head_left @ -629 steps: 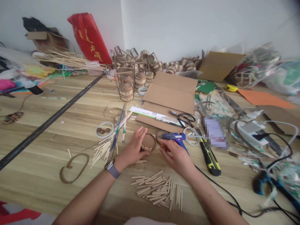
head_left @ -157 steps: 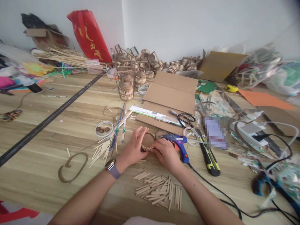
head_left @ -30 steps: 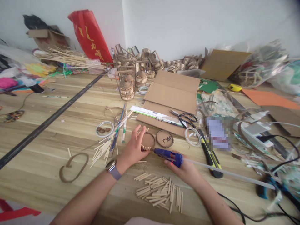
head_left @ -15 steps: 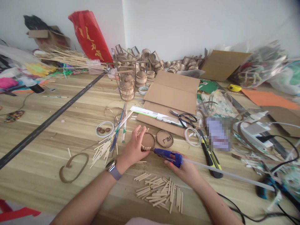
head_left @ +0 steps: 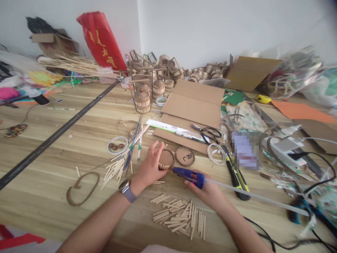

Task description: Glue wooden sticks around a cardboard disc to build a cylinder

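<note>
My left hand (head_left: 150,165) is closed around the left side of a round cardboard disc (head_left: 166,159), whose near rim carries a row of short wooden sticks. In my right hand (head_left: 205,188) is a blue hot glue gun (head_left: 189,175), a long white glue stick (head_left: 252,196) trailing from its back. The nozzle points left and meets the disc's near right rim, close to my left thumb; whether it touches cannot be made out. A second cardboard disc (head_left: 185,156) with printed characters lies just right of the first. Short cut sticks (head_left: 179,214) are heaped between my forearms.
Scissors (head_left: 207,133) and a ruler (head_left: 176,130) rest on cardboard sheets (head_left: 196,100) ahead. A utility knife (head_left: 237,177) lies beyond my right hand. Small stick baskets (head_left: 142,100) stand at the back. Left are longer sticks (head_left: 114,172) and a tape roll (head_left: 117,145) around brown beads.
</note>
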A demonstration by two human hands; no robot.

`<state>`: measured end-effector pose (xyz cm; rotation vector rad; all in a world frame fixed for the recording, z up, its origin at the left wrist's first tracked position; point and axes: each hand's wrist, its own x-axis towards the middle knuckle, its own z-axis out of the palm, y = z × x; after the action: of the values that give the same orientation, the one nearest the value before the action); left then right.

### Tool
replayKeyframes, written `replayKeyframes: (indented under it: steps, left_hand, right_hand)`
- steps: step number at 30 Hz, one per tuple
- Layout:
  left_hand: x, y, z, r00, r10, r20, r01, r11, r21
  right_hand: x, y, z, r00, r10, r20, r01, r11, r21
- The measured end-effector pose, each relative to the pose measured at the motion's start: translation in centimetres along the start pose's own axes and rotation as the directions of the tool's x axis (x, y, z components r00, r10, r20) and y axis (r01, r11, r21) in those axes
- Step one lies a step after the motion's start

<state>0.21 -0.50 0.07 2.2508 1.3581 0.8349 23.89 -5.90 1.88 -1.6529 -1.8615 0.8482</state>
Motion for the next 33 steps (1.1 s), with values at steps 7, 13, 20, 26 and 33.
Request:
replayKeyframes:
  steps: [7,13,20,26,33]
  left_hand:
    - [0.0,0.0,-0.1,1.0,0.006,-0.009,-0.006,1.0,0.002]
    - [-0.1,0.1,0.0,1.0,0.023,0.002,-0.023,1.0,0.001]
    - [-0.1,0.1,-0.1,0.999,0.037,0.008,-0.037,0.999,0.002]
    - [-0.1,0.0,-0.1,0.999,0.031,0.015,-0.031,0.999,-0.007]
    - [-0.1,0.2,-0.2,1.0,-0.014,0.025,0.015,0.999,-0.038]
  right_hand:
    - [0.0,-0.1,0.1,1.0,0.002,-0.017,-0.002,1.0,0.021]
    - [0.3,0.2,-0.2,0.989,0.123,-0.082,-0.114,0.988,0.107]
    - [1.4,1.8,-2.4,0.944,0.329,0.019,-0.295,0.819,0.492]
    - [1.1,2.3,-4.0,0.951,0.163,-0.262,-0.184,0.981,-0.058]
    - [0.2,-2.6,-0.4,0.839,-0.543,-0.031,0.473,0.757,-0.451]
